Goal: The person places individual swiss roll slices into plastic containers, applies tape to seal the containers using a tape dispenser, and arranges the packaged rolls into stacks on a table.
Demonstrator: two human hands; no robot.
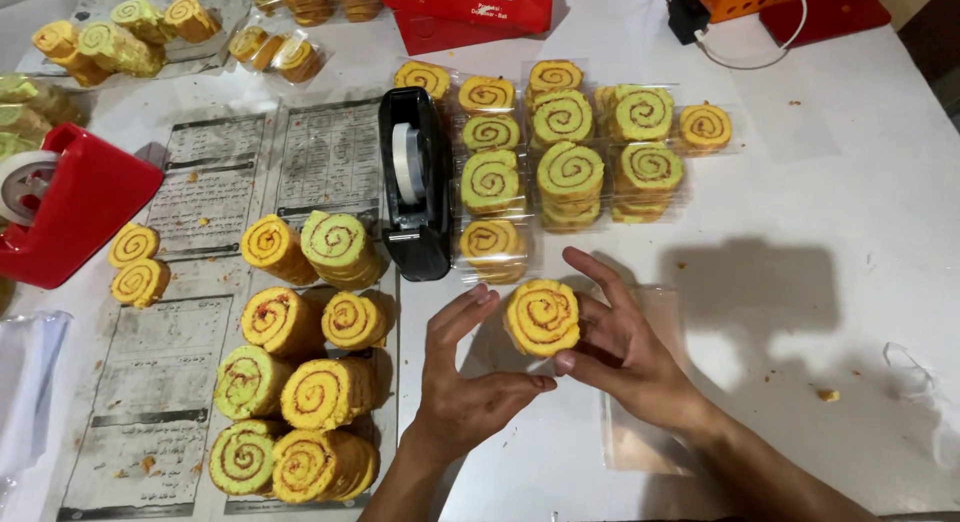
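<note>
The white table (800,182) is packed: a bare stack of yellow and green roll slices sits on printed paper sheets (210,182) on the left, wrapped packs of slices (570,172) line up further back, and a black tape dispenser (415,182) stands between them.

Down front, the right hand (625,347) holds a small stack of yellow swirl cake slices (542,318) just above the table, over a flat clear plastic bag (640,432). Its fingers are spread and curled around the stack's right side, thumb under the bottom edge. The left hand (465,382) is open, fingertips just touching the stack's left edge.

The stack looks light, soft and crumbly (crumbs everywhere), so it likely wants gentle support around the rim, not a squeeze on the faces. The swirl face points up toward the camera; the stack's axis runs front to back through the slices.
</note>
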